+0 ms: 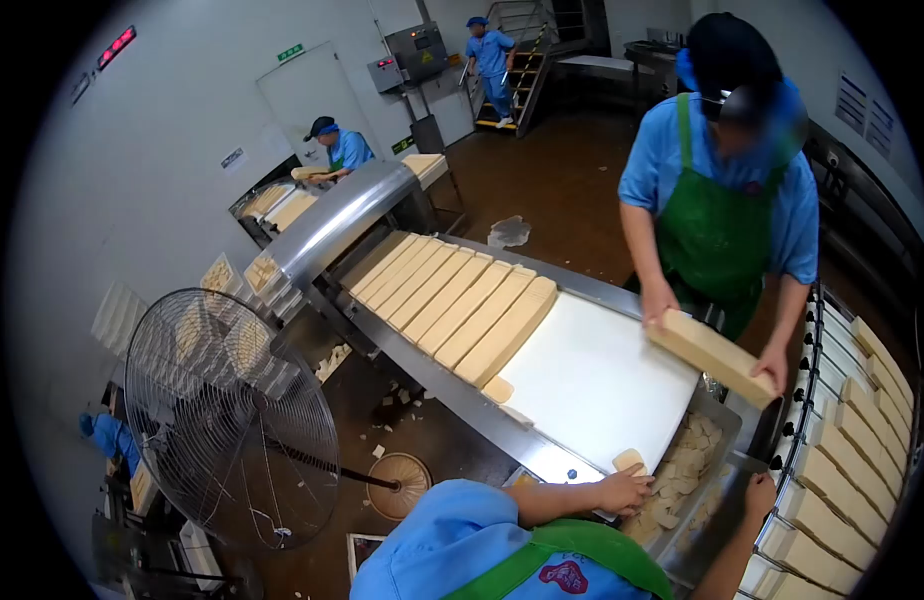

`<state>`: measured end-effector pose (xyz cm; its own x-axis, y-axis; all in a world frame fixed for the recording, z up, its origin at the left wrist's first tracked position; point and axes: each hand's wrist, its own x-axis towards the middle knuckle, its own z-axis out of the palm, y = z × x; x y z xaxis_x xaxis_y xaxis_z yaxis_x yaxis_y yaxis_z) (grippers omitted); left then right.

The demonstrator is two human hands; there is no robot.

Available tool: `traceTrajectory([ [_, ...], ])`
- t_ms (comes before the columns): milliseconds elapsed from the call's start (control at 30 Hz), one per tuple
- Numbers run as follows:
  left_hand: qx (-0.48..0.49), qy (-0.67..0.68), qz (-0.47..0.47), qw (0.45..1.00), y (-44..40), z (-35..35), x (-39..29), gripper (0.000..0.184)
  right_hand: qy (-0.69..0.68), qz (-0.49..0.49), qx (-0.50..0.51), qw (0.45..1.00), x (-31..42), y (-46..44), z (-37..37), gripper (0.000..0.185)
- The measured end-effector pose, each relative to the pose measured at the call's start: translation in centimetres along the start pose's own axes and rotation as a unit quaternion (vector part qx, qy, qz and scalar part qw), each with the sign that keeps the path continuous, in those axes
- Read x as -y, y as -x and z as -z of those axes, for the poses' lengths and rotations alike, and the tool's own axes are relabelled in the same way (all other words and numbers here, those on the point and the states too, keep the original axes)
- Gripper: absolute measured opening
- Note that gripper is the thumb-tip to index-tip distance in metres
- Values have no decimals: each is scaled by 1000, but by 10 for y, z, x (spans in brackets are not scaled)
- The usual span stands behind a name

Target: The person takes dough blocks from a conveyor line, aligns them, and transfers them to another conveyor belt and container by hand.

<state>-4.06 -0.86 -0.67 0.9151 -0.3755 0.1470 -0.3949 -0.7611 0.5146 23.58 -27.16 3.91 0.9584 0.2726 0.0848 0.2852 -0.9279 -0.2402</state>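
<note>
My left hand [625, 490] reaches over the near end of the white conveyor belt [607, 375], its fingers stretched out. It lies beside a thin pale end slice [628, 460], above a metal bin [730, 418] of similar scraps [690, 450]. My right hand [760, 494] is closed at the edge of a metal tray [739, 468]; what it grips, if anything, is hidden. Opposite me, a co-worker in a green apron [717, 225] holds a long pale loaf-like block [712, 355] in both hands over the belt's end.
Several long blocks [462, 300] lie side by side on the belt, coming from a curved steel machine hood [347, 220]. More blocks [827, 510] fill the rack at right. A large wire fan [232, 420] stands at left. Other workers are farther back.
</note>
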Motion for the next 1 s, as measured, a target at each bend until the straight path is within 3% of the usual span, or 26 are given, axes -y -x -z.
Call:
traceTrajectory([
  [200, 45, 1, 41, 998, 2, 29, -14, 27, 5, -8, -26, 1000, -10, -3, -13, 30],
  [333, 55, -43, 22, 997, -3, 30, -17, 26, 49, -135, 16, 990, 4, 1, -3, 34],
  [467, 39, -73, 16, 996, -12, 19, -20, 29, -12, -125, -17, 992, 20, 14, 29, 30],
  [533, 39, -81, 10, 996, -16, 20, -24, 28, -2, -111, 13, 994, 9, 9, 19, 31],
  [1000, 55, -88, 13, 995, -28, 23, -32, 29, -46, -119, -112, 985, 11, 11, 21, 21],
])
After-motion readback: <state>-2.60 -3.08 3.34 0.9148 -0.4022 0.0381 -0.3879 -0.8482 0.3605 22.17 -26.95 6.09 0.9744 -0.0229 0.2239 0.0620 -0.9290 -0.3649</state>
